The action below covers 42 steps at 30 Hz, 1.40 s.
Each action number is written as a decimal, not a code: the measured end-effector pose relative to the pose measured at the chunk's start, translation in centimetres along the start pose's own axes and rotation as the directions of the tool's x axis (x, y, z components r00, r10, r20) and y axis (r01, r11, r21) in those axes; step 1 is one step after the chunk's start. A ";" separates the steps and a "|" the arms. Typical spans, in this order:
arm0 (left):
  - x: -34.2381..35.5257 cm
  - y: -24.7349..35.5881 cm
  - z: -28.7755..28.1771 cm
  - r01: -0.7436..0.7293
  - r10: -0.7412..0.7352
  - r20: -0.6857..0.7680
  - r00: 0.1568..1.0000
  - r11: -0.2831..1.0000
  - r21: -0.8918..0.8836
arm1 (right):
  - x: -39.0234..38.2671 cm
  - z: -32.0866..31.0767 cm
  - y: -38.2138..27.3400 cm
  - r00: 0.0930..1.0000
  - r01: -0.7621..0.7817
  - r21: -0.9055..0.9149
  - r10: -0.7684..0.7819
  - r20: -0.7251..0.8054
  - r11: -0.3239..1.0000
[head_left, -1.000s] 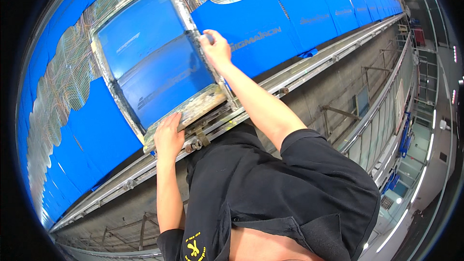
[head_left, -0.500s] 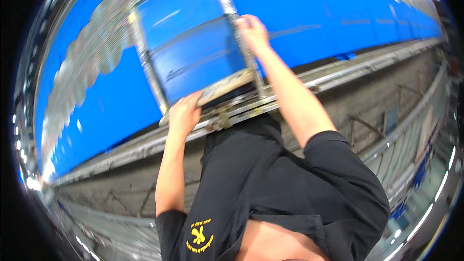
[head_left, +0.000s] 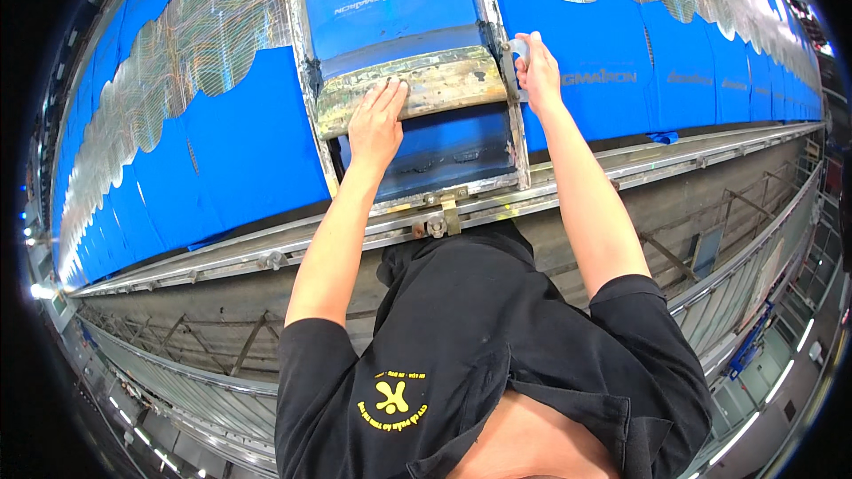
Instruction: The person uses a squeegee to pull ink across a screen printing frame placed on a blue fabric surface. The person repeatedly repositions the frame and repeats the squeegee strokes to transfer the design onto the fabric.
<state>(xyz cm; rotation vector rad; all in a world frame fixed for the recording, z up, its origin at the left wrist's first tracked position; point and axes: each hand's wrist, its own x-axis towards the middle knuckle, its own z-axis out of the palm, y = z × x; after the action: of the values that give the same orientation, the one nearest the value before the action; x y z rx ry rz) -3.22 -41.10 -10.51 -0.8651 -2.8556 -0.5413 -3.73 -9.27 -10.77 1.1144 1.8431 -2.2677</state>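
Note:
A long-sided printing screen frame [head_left: 309, 80] with worn metal rails lies over the blue fabric in front of me. Across it sits a paint-stained squeegee [head_left: 454, 80], its board wide and yellowish. My left hand [head_left: 377, 124] grips the squeegee near its left part, fingers laid over the top and the thumb side hidden. At the frame's right rail, my right hand [head_left: 540, 75] is closed around a pale grey curved handle [head_left: 520, 46]. Dark wet-looking smears show on the mesh [head_left: 426, 155] on my side of the squeegee.
Blue fabric panels [head_left: 240, 133] with shiny patterned bands [head_left: 204, 27] run left and right along a long table. A metal rail [head_left: 612, 164] with a clamp [head_left: 437, 225] edges its near side. Concrete flooring and another rail-edged table [head_left: 754, 275] lie behind me.
The squeegee has moved away from me, up the screen, with my left hand on it. My right hand sits further right, now closed on the handle. The view has shifted and sharpened.

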 end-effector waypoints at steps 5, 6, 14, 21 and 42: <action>5.9 -2.9 -2.9 0.069 -0.036 0.284 0.958 0.992 -0.109 | 0.1 -0.2 0.1 0.999 0.007 -0.023 -0.008 -0.043 1.000; 8.5 -3.2 -4.5 0.119 -0.070 0.420 0.905 0.989 -0.090 | 0.0 -0.1 0.0 0.998 0.011 -0.017 -0.012 -0.056 1.000; 13.5 -3.3 -6.9 0.278 -0.183 0.617 0.765 0.959 -0.061 | 0.1 -0.2 0.0 1.000 -0.004 -0.026 0.003 -0.029 1.000; -4.8 1.9 -1.1 0.059 -0.047 0.109 0.993 0.992 -0.116 | 0.7 -0.4 0.6 1.000 0.026 -0.012 -0.026 0.013 1.000; -7.0 7.0 -9.0 0.052 -0.025 0.253 0.967 0.994 -0.101 | 1.5 -0.8 1.0 0.996 0.042 0.018 -0.043 0.076 0.999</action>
<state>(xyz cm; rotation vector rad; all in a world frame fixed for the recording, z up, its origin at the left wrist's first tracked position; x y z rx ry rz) 6.54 -42.59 -1.41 -0.9602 -3.1020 -0.6366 -4.03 -8.30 -12.42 0.9845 1.8410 -2.3177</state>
